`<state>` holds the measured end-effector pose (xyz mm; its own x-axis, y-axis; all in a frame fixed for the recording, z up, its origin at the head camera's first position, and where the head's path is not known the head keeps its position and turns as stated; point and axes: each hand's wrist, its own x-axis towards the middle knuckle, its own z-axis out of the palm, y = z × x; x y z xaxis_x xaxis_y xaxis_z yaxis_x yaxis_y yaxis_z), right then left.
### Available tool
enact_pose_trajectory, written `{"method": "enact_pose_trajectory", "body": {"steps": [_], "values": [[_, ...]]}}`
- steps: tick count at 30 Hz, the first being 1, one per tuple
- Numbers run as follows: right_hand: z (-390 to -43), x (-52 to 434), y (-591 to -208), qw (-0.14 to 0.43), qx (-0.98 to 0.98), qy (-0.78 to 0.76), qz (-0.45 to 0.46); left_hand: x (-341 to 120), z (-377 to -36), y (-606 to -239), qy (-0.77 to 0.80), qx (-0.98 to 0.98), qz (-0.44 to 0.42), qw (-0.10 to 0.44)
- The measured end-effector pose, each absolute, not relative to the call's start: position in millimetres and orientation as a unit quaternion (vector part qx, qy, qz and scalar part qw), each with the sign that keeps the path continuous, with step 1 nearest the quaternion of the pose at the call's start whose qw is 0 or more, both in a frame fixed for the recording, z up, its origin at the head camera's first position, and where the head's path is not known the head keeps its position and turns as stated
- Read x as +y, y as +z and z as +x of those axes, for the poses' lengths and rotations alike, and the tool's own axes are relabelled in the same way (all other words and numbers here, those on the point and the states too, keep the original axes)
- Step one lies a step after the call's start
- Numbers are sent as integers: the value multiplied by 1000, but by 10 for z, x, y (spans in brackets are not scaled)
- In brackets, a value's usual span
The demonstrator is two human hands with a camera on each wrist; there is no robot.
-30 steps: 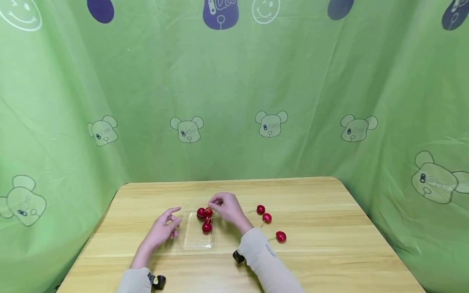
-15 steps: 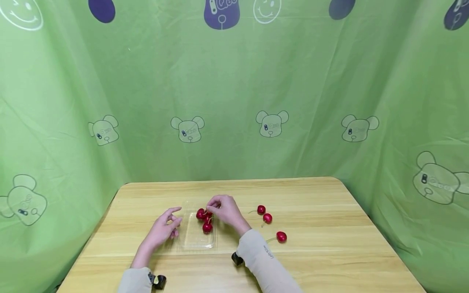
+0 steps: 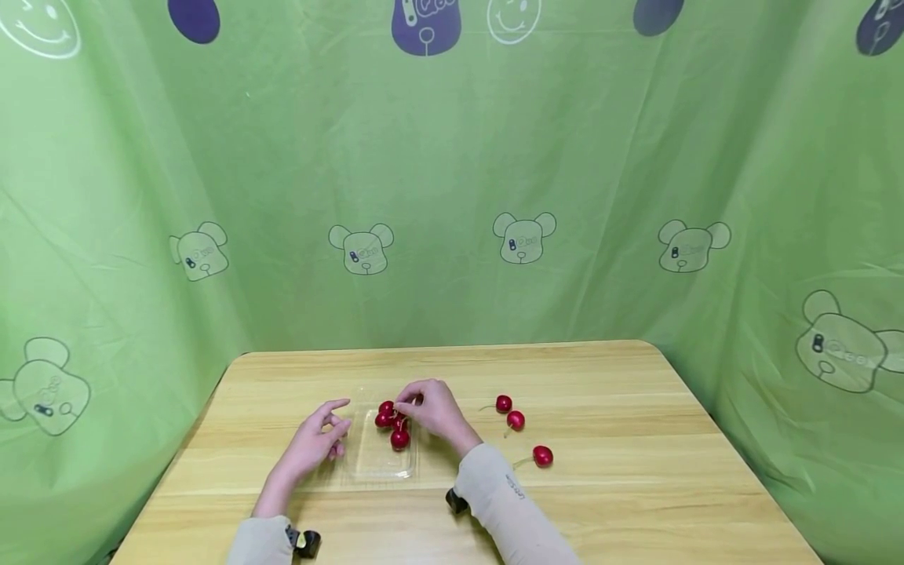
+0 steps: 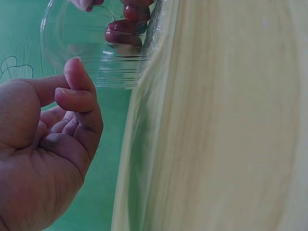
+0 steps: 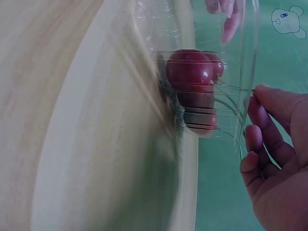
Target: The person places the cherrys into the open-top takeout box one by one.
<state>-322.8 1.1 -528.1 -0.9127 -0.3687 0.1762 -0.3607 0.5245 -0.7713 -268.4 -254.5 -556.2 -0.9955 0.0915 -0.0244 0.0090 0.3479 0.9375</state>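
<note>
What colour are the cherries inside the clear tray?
The cherries are dark red, clearest in the head view.

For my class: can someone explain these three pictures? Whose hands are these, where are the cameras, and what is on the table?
A person works with bare hands. One camera sits on the head, one on each wrist. On the wooden table stands a clear plastic tray holding red cherries. Three loose cherries lie to its right. The right hand hovers over the tray, fingers curled; whether it pinches a stem cannot be told. The left hand rests beside the tray, holding nothing.
</note>
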Motion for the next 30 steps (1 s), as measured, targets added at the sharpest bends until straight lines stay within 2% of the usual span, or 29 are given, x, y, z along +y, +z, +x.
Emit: {"method": "enact_pose_trajectory", "body": {"steps": [30], "values": [[-3209, 83, -5322, 5, 875, -431, -220, -2512, -2652, -5537, 565, 824, 27, 40]]}}
